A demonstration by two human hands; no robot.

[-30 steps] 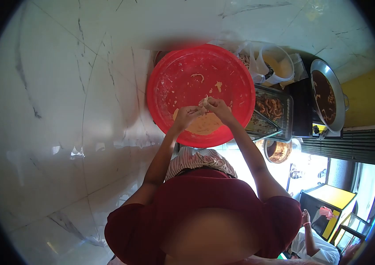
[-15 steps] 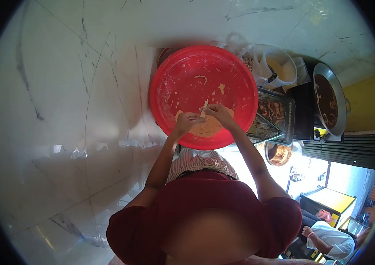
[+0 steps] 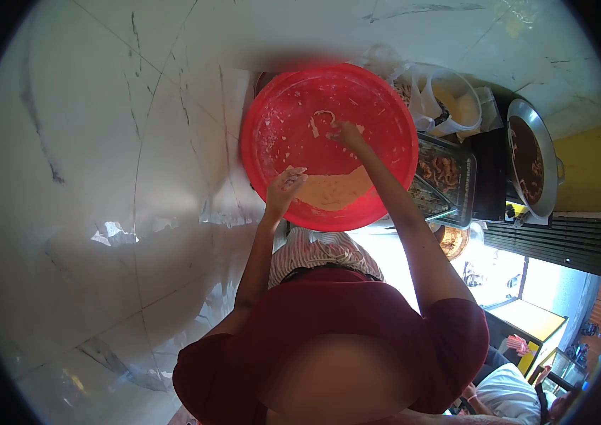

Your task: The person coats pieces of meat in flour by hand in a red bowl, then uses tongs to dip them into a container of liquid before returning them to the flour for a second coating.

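Right hand (image 3: 349, 134) in red basin (image 3: 265, 113) | left hand (image 3: 283, 186) over batter (image 3: 332, 190)

Dark red short-sleeved shirt, bare forearms, striped cloth at waist

Big round red basin (image 3: 283, 106), tilted, inside smeared with pale batter bits, a tan batter pool (image 3: 332, 190) at its near side, small dough strip (image 3: 323, 115) near the far wall.

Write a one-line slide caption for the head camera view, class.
Right hand reaches to dough scraps on the far side of a red basin; left hand rests at the batter.
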